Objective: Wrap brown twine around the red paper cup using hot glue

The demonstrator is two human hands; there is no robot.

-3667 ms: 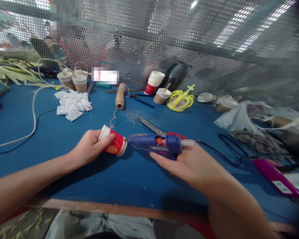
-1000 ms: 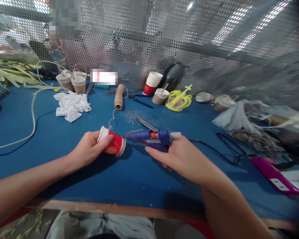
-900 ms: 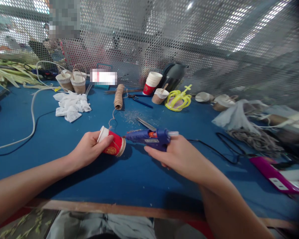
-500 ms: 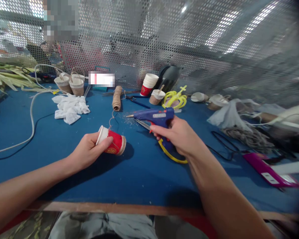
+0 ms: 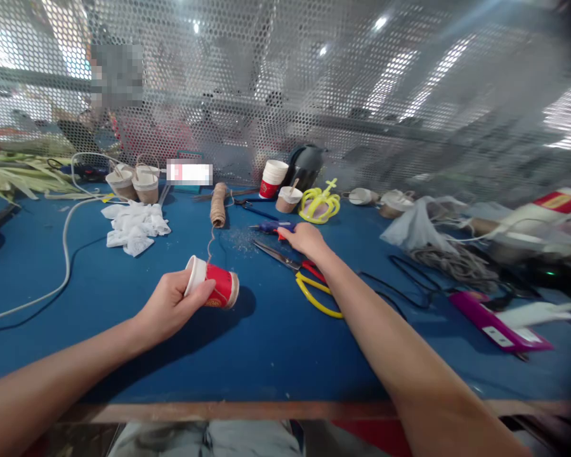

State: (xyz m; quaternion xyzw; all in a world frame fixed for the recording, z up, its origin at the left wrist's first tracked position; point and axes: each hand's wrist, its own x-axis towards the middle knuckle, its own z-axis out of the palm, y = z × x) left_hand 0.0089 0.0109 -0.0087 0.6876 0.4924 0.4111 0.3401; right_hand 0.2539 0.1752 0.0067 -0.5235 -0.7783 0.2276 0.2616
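Observation:
My left hand (image 5: 174,304) is wrapped round a red and white paper cup (image 5: 219,287), tilted on its side above the table. Twine (image 5: 212,244) runs from the cup to a spool of twine (image 5: 217,206) lying behind it. My right hand (image 5: 304,240) is closed on a blue glue gun (image 5: 271,227) with a red trigger, low over the table, its nozzle pointing left. Most of the glue gun's handle is hidden by the hand. Scissors (image 5: 314,292) with red and yellow handles lie just in front, partly under my right forearm.
Crumpled white cloth (image 5: 136,225) and covered cups (image 5: 146,186) lie left. Stacked paper cups (image 5: 272,179), pliers (image 5: 257,208) and a yellow crown-shaped piece (image 5: 320,204) stand behind. A purple packet (image 5: 495,324), cords (image 5: 452,263) and a plastic bag (image 5: 416,228) are right; perforated metal panel behind.
My right hand has moved forward and down with the glue gun, toward the back of the table, uncovering the scissors. My left hand still holds the cup in nearly the same place.

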